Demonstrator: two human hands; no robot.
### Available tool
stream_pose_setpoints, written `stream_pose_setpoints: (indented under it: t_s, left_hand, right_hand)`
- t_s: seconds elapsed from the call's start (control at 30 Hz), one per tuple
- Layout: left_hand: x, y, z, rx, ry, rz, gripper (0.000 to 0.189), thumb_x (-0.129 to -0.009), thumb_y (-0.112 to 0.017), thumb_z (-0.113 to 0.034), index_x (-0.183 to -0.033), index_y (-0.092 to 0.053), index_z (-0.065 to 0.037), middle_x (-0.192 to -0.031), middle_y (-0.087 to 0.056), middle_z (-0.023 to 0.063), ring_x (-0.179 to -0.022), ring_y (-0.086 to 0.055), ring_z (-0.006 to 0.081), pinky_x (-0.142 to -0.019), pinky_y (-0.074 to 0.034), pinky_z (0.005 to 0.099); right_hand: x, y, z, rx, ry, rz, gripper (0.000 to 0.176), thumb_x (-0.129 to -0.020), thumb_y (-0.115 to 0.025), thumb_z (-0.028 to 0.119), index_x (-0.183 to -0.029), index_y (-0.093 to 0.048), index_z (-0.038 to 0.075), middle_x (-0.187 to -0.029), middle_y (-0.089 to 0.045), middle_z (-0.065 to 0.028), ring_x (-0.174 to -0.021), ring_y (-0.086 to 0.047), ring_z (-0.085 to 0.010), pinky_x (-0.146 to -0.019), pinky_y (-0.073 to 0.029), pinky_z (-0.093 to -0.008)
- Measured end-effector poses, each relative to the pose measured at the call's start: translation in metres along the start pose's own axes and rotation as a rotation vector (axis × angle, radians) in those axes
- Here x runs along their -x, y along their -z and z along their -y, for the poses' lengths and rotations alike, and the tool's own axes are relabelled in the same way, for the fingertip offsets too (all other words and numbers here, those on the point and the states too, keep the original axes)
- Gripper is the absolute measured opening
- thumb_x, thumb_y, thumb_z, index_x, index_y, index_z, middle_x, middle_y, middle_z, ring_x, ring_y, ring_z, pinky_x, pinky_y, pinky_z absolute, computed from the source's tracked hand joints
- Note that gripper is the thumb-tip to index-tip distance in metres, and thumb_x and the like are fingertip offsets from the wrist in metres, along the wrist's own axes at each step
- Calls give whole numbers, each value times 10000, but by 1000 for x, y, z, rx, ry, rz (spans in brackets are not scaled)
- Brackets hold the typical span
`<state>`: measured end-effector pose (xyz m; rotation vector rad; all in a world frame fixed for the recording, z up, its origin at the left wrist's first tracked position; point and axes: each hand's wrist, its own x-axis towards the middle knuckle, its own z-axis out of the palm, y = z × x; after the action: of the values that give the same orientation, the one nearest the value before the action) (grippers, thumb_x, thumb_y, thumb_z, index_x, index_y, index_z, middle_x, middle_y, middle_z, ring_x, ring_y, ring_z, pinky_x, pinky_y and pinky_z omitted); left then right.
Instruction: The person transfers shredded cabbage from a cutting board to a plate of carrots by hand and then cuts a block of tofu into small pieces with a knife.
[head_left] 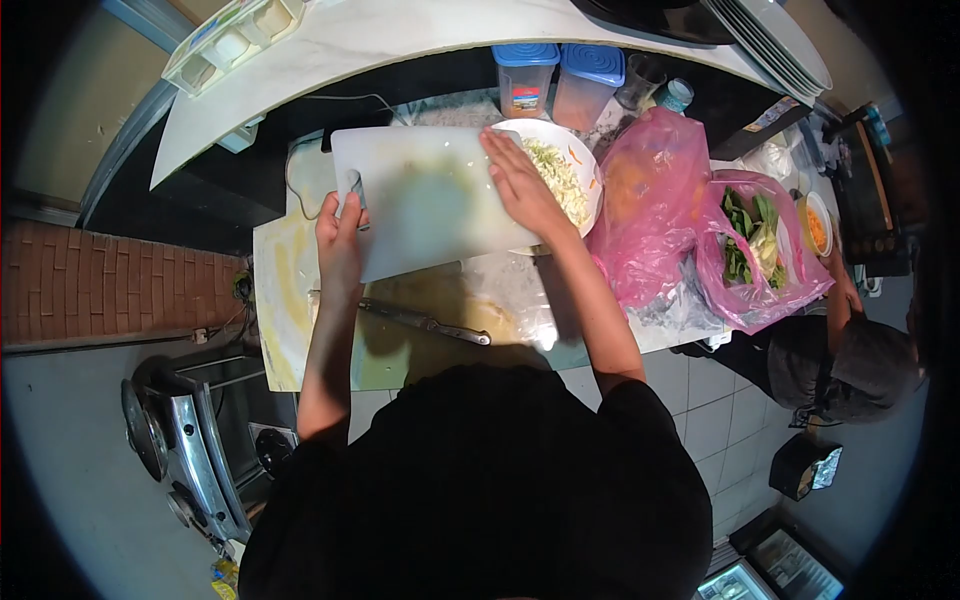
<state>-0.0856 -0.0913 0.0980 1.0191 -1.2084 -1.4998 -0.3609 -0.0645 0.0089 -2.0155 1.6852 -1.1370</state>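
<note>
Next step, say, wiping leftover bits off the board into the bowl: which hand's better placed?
Right, probably: the right hand lies on the end of the cutting board nearest the white bowl; the left hand grips the opposite end.

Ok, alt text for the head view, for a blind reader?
The left hand grips a white cutting board at its slot, the right hand rests on its other end, which hides part of a white dish of chopped vegetables. A knife lies nearer the wearer; at right are pink plastic bags, one holding leafy greens, and another person.
</note>
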Motion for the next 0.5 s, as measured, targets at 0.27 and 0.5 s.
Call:
stream_pose_setpoints:
  t_s: [0.27, 0.5]
  left_hand:
    - [-1, 10, -18, 1, -16, -50, 209, -1030, -528, -267, -1108, -536, -74, -774, -631, -24, -682, -532, 25, -629, -425, 191]
    - [-3, 1, -6, -59, -34, -20, 213, -1025, -538, -287, -1070, -547, -80, -764, -607, -32, -697, -512, 17, -645, -404, 183]
  right_hand:
    - [14, 10, -33, 186, -167, -141, 476, -1013, -420, 205, -1449, -412, 15, -1490, -421, -192, -1390, -382, -349, -1164, -290, -411]
    - [-10, -9, 50, 55, 81, -167, 478, -963, -511, 128, -1424, -449, 18, -1469, -442, -192, -1375, -406, -343, -1160, -308, -408]
